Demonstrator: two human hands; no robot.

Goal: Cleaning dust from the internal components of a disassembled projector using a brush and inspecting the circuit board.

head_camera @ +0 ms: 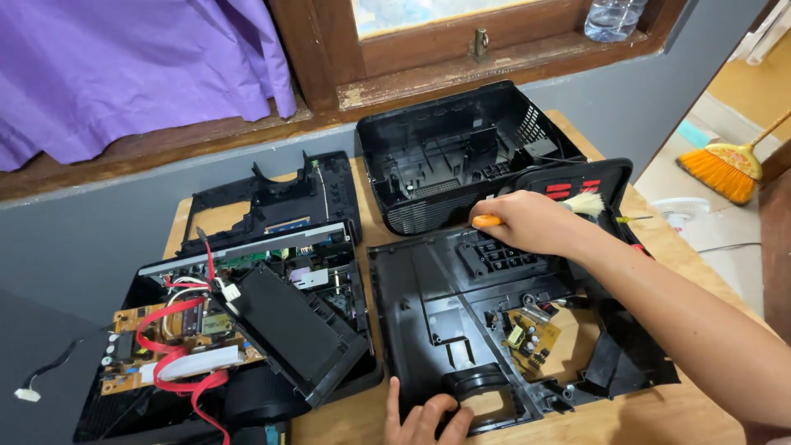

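My right hand (531,221) grips an orange-handled brush (488,221); its pale bristles (587,203) stick out past the hand, over the far edge of a black plastic housing panel (428,292). My left hand (424,419) presses on the near edge of that panel, beside a round opening. A small yellow-brown circuit board (531,334) sits in the panel's right part.
A deep black casing shell (449,156) leans at the back. To the left lie an opened device with a brown circuit board, red and white wires (177,346), and a black frame (264,198). A broom (729,169) stands on the floor at right. A bottle (614,16) is on the windowsill.
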